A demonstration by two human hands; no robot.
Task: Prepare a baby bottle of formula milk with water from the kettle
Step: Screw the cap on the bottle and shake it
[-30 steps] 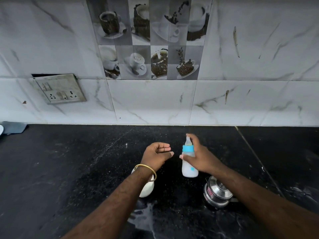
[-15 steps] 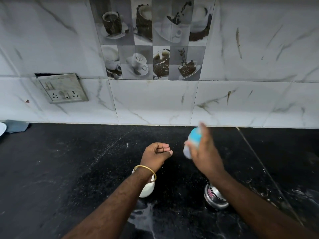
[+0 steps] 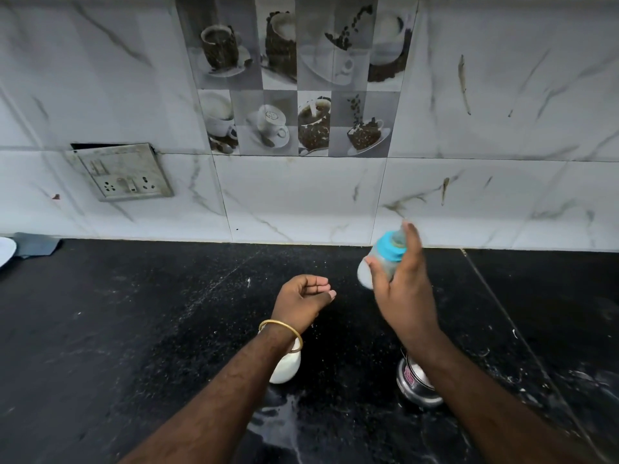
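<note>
Blue-collared baby bottle (image 3: pixel 382 259) tilts, teat toward upper right of frame, base lower left, above the black table (image 3: pixel 134 329). Right hand (image 3: pixel 402 289) holds it in its grip; left hand (image 3: pixel 303 301) hangs loosely curled, holding nothing.

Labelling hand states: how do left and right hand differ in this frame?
The right hand grips the baby bottle, tilted and off the counter; the left hand holds nothing. The left hand's fingers curl loosely, palm up; the right hand shows its back with the fingers wrapped round the bottle. The left wrist wears a bangle; the right wrist is bare. Both hover above the counter.
</note>
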